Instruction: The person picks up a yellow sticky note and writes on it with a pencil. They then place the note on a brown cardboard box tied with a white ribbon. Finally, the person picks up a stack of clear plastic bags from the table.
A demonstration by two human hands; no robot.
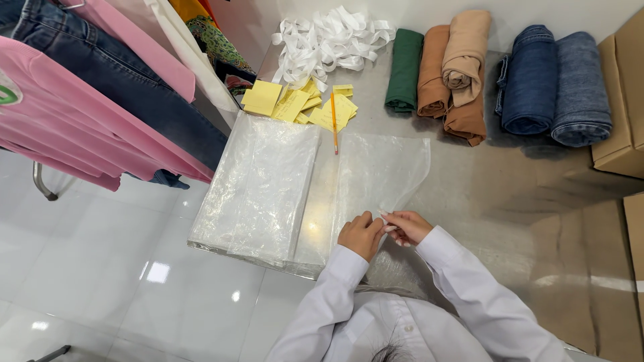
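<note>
My left hand (361,234) and my right hand (405,226) meet at the near edge of a clear plastic bag (382,171) lying flat on the grey metal table (510,181). Both hands pinch the bag's near edge between fingertips. A stack of clear plastic bags (258,191) lies just left of my hands. Both arms wear white sleeves.
Yellow paper slips (292,104) and an orange pencil (333,124) lie beyond the bags, with a heap of white ribbon (329,43) behind. Rolled garments in green (404,70), brown (459,74) and denim (553,84) line the back. Cardboard boxes (620,100) stand right. Hanging clothes (87,114) are at left.
</note>
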